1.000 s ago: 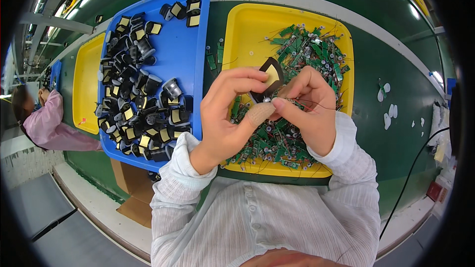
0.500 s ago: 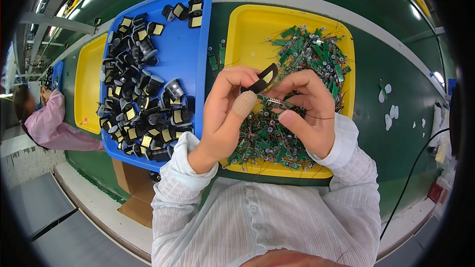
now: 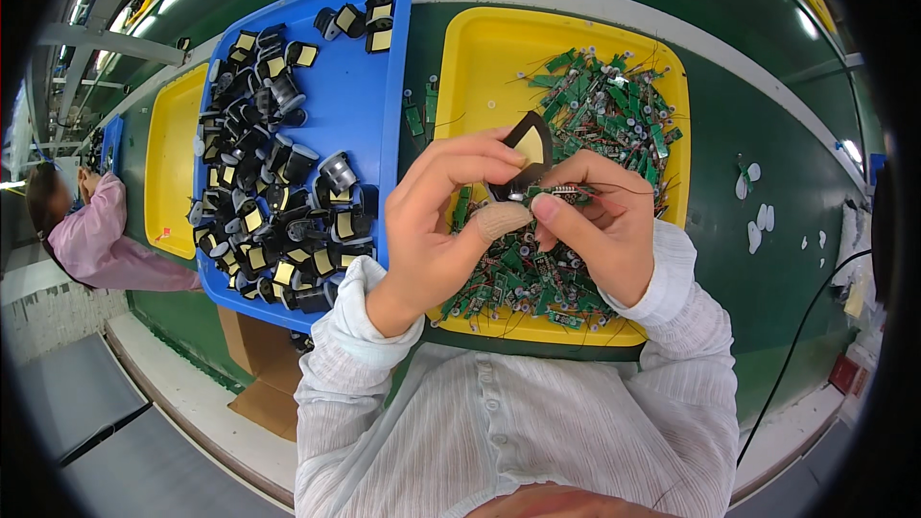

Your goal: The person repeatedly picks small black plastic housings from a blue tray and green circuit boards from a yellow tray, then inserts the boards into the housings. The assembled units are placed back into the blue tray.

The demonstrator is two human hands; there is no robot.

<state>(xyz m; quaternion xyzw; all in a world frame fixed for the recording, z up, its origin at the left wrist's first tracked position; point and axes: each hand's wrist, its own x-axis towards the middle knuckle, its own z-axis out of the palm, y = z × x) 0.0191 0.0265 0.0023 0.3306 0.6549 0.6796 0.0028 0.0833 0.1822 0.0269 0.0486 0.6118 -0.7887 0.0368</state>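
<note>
A black, curved-edged housing (image 3: 545,144) with a cream pad (image 3: 528,147) is tilting above the yellow tray (image 3: 480,58), beside a wired green circuit board (image 3: 566,193). Since half a second ago, its pad is showing more fully. The left hand's (image 3: 439,206) fingers are pinching the housing; the right hand's (image 3: 606,216) fingers are curling inward, thumb and fingertips gripping the board.
</note>
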